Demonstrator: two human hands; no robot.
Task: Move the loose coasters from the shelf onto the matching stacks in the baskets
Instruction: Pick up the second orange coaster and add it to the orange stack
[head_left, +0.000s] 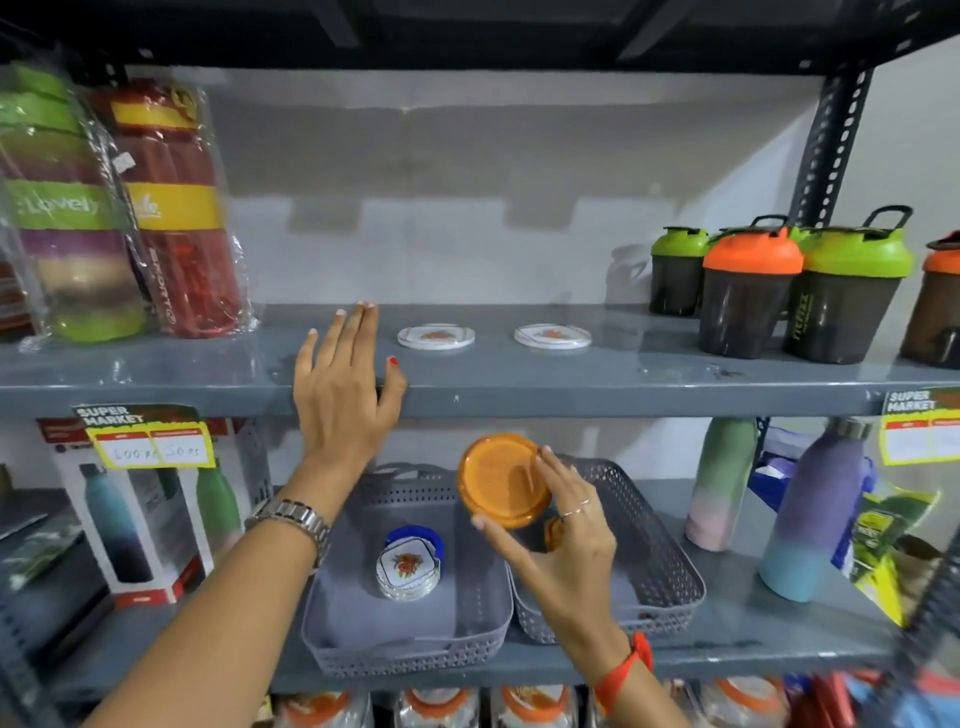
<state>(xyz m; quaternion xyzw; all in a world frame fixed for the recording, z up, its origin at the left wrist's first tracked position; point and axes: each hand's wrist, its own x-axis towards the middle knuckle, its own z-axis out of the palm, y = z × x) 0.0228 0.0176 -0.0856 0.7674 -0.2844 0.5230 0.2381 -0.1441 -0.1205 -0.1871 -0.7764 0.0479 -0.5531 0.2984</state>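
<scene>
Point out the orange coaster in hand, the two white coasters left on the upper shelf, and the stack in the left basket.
Orange coaster (501, 478): head view, middle of its face.
Left white coaster (436, 336): head view, top centre.
Right white coaster (552, 335): head view, top centre.
Stack (408, 569): head view, top coaster's face.

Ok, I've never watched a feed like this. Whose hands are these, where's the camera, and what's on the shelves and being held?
There is no machine here. One head-worn camera looks forward and down at a person's bare hands. The left hand is open, reaching over the upper shelf, where two white coasters lie loose. The right hand holds an orange coaster above the right basket on the lower shelf. The left basket holds a white coaster stack in a blue holder. Bottles stand at both ends.
</scene>
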